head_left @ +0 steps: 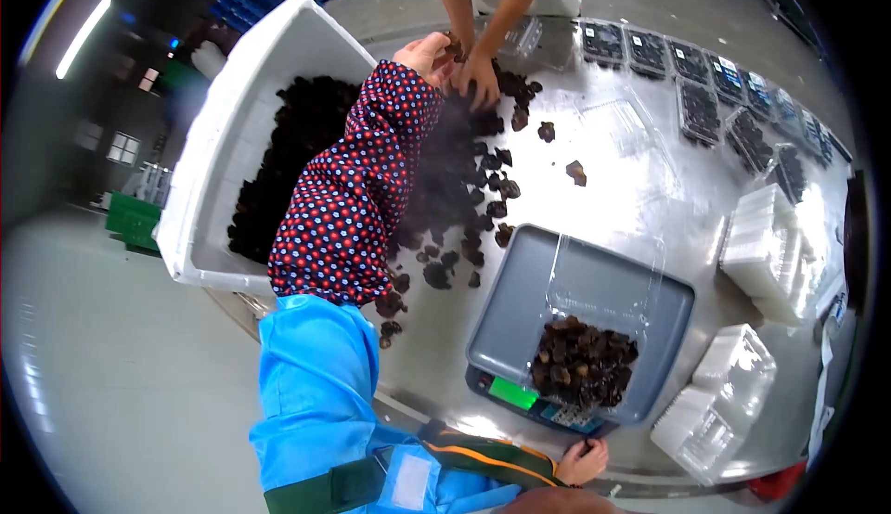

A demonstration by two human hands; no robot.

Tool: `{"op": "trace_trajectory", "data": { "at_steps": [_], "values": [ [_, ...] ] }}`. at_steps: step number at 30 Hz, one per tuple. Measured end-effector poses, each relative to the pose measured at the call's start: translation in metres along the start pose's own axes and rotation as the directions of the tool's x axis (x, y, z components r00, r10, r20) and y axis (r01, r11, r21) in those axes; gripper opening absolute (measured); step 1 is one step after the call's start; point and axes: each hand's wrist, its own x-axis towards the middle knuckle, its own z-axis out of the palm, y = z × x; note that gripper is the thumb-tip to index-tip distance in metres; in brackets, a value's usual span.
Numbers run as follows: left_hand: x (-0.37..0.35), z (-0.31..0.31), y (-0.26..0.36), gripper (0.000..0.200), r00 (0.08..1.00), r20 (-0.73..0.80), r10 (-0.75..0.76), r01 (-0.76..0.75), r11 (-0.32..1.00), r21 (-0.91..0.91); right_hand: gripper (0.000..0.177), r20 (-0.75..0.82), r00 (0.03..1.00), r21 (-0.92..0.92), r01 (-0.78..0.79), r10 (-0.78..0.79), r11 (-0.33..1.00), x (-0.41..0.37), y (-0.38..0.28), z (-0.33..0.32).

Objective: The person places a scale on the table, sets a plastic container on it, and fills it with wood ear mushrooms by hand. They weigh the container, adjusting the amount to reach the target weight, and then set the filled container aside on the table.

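My left hand [427,57], in a floral oversleeve, reaches to the far side of the table and closes on a dark wood ear mushroom [455,46]. Right beside it are a co-worker's hands [479,80], over the loose mushroom pile [438,180]. My right hand [583,463] rests at the near edge of the scale [497,314], its fingers curled round a small dark thing I cannot make out. On the scale's grey tray lies an opened clear plastic box [608,277], its lower half filled with mushrooms [583,366]. The green display [513,393] is lit.
A white foam box [209,180] of dark mushrooms stands at the left. Filled clear packs [647,52] line the far right edge. Stacks of unfilled clear boxes [766,245] [715,403] stand at the right. Another clear box [617,129] lies on the metal table [548,203].
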Motion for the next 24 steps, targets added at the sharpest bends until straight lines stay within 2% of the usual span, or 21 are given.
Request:
{"op": "trace_trajectory", "data": {
  "at_steps": [2, 4, 5, 6, 8, 9, 12, 15, 18, 21, 24],
  "values": [
    [0.014, -0.002, 0.006, 0.020, 0.999, -0.038, -0.003, 0.003, 1.000, 0.002, 0.016, -0.051, 0.999, -0.076, 0.003, -0.007, 0.997, 0.003, -0.004, -0.003],
    [0.021, -0.003, 0.012, 0.019, 0.999, -0.042, 0.008, -0.008, 1.000, -0.011, 0.013, -0.018, 0.998, -0.076, -0.054, 0.053, 0.996, 0.007, -0.014, -0.009],
    [0.020, -0.002, 0.015, 0.019, 0.998, -0.058, 0.016, -0.016, 1.000, -0.005, 0.012, 0.068, 0.988, -0.093, -0.133, 0.139, 0.987, 0.007, -0.008, -0.004],
    [0.019, -0.002, 0.019, 0.019, 0.997, -0.073, 0.024, -0.025, 1.000, -0.002, 0.014, -0.064, 0.994, -0.119, -0.098, 0.091, 0.988, 0.004, -0.005, 0.002],
    [0.021, -0.002, 0.027, 0.017, 0.998, -0.064, 0.025, -0.025, 1.000, 0.003, 0.021, -0.330, 0.944, -0.181, -0.050, -0.013, 0.982, 0.001, -0.009, 0.012],
    [0.022, -0.002, 0.032, 0.018, 0.998, -0.062, 0.032, -0.033, 0.999, -0.003, 0.017, -0.387, 0.919, -0.194, 0.006, -0.082, 0.981, 0.010, -0.021, -0.002],
    [0.017, 0.003, 0.042, 0.020, 0.996, -0.072, 0.052, -0.054, 0.998, -0.017, 0.015, -0.243, 0.969, -0.186, 0.001, -0.047, 0.983, 0.010, -0.023, -0.013],
    [0.009, 0.012, 0.049, 0.020, 0.996, -0.073, 0.058, -0.060, 0.998, -0.017, 0.016, -0.225, 0.972, -0.175, -0.107, 0.066, 0.979, 0.005, -0.024, -0.007],
    [0.006, 0.018, 0.048, 0.019, 0.996, -0.045, 0.072, -0.072, 0.997, -0.005, 0.018, -0.249, 0.968, -0.173, -0.004, -0.040, 0.985, 0.011, -0.030, -0.020],
    [0.004, 0.019, 0.042, 0.016, 0.997, 0.011, 0.075, -0.075, 0.997, -0.018, 0.021, -0.135, 0.990, -0.177, 0.013, -0.037, 0.984, 0.014, -0.037, -0.034],
    [0.000, 0.023, 0.036, 0.015, 0.998, 0.063, 0.032, -0.031, 0.999, -0.010, 0.025, -0.071, 0.997, -0.179, 0.010, -0.023, 0.984, 0.005, -0.019, -0.020]
  ]
}}
